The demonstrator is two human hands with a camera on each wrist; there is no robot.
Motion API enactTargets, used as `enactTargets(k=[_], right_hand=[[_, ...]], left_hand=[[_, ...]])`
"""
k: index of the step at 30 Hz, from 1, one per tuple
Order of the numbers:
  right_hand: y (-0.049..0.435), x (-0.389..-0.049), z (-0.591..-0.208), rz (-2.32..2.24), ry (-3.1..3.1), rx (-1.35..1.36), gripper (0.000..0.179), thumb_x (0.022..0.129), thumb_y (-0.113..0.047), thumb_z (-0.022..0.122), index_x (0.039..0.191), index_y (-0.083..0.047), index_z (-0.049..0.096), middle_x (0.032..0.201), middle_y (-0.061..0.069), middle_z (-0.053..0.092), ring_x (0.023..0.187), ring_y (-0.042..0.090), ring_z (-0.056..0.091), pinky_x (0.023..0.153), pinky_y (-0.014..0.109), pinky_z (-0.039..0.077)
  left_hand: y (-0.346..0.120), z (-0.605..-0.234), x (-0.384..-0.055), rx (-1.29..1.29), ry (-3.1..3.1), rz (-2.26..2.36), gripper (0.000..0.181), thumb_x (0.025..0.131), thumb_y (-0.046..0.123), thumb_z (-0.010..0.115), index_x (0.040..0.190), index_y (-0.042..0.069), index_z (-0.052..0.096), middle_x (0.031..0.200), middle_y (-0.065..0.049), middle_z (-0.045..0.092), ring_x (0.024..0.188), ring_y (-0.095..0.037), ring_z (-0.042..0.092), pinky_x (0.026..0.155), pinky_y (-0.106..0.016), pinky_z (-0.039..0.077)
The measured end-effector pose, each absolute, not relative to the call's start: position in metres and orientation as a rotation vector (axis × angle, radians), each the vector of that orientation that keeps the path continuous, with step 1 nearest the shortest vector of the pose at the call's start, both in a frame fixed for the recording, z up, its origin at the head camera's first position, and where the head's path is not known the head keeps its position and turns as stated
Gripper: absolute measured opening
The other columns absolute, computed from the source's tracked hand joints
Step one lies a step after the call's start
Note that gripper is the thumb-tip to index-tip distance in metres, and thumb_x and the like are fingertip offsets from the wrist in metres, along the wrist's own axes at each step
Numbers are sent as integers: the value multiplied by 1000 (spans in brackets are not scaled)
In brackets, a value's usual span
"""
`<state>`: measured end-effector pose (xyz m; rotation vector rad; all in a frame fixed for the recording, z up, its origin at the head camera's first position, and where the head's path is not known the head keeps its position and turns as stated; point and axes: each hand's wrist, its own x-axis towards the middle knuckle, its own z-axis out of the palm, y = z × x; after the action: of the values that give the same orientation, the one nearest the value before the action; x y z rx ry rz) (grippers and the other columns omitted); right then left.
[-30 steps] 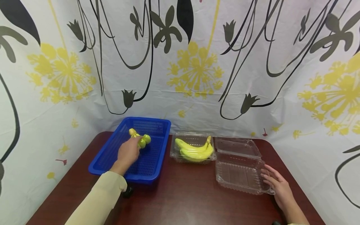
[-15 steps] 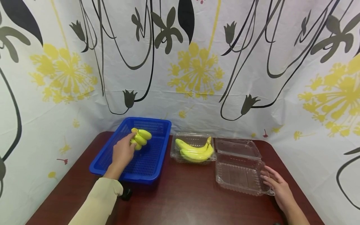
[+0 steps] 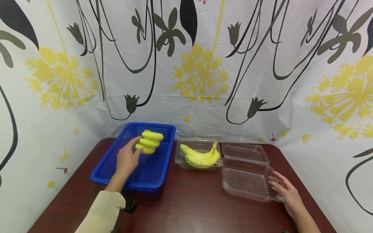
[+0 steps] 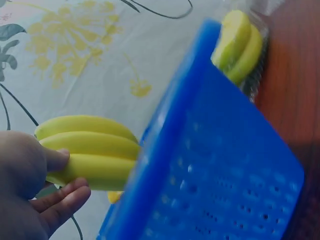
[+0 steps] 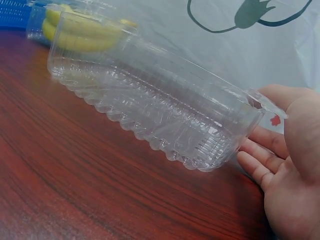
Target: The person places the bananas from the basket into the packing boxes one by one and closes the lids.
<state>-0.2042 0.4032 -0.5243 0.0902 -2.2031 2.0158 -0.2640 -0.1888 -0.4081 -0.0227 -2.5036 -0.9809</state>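
My left hand (image 3: pixel 127 158) pinches bananas (image 3: pixel 151 141), blue basket (image 3: pixel 150 171) beneath; my right hand (image 3: pixel 287 193), fingers relaxed, touches clear container (image 3: pixel 247 184) at left.

A white cloth (image 3: pixel 163 111) hangs on the far, left and right sides of the dark red-brown bench (image 3: pixel 186 207), printed with 3 large yellow flower heads (image 3: pixel 201 76) and gray tulips (image 3: pixel 131 103) on curling stems.

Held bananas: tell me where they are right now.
In the head view, the held bananas are left of centre, gripped by the left hand over the blue basket, left of the boxed bananas.
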Motion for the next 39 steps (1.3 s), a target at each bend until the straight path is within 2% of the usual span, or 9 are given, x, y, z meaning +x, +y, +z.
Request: enactTargets(k=[4,7,12,16,21,29,39], right_hand=[[403,-205,-525,2000,-2223,68,56,101,-17,54,150,-3,31,116,-16,60,103,-1,60,82,16,49],[403,-205,-525,1978,-2235,62,56,101,-17,54,150,-4,32,116,-15,60,103,-1,59,82,16,49],[402,-206,-526,1949,-2249,68,55,101,-17,54,150,-3,32,117,-13,60,103,0,60,81,16,49],[402,-205,-526,1957,-2241,66,55,101,-16,54,149,-2,32,116,-14,61,102,0,60,81,17,49],[402,-204,-526,1966,-2233,62,55,101,-16,54,149,-2,32,114,-15,61,102,0,60,81,17,49],[402,-205,-525,1934,-2257,54,55,101,-17,53,150,-3,31,116,-14,60,102,-1,60,81,17,49],[401,-205,-525,1905,-2282,27,56,101,-18,54,150,-4,31,116,-14,60,102,-1,60,80,17,49]], left_hand=[[-184,-402,-260,-41,-2438,-1108,46,95,17,64,140,15,52,116,-12,65,80,-26,63,60,-39,47],[-182,-397,-257,-76,-2386,-1188,46,96,15,63,140,14,51,113,-13,66,78,-25,65,58,-36,47],[-176,-392,-252,-126,-2321,-1319,46,96,11,61,141,11,50,123,-14,62,83,-27,68,66,-39,54],[-170,-390,-249,-151,-2283,-1432,46,97,11,61,141,10,49,130,-14,58,84,-26,68,72,-38,56],[-164,-390,-248,-161,-2227,-1593,45,97,9,60,140,8,49,129,-14,58,82,-27,66,72,-31,55],[-151,-395,-245,-200,-2148,-1772,43,96,6,60,137,5,48,129,-14,56,78,-24,64,73,-41,56],[-130,-405,-243,-235,-2091,-1906,43,95,0,58,136,3,45,127,-17,56,76,-24,65,71,-38,57]])
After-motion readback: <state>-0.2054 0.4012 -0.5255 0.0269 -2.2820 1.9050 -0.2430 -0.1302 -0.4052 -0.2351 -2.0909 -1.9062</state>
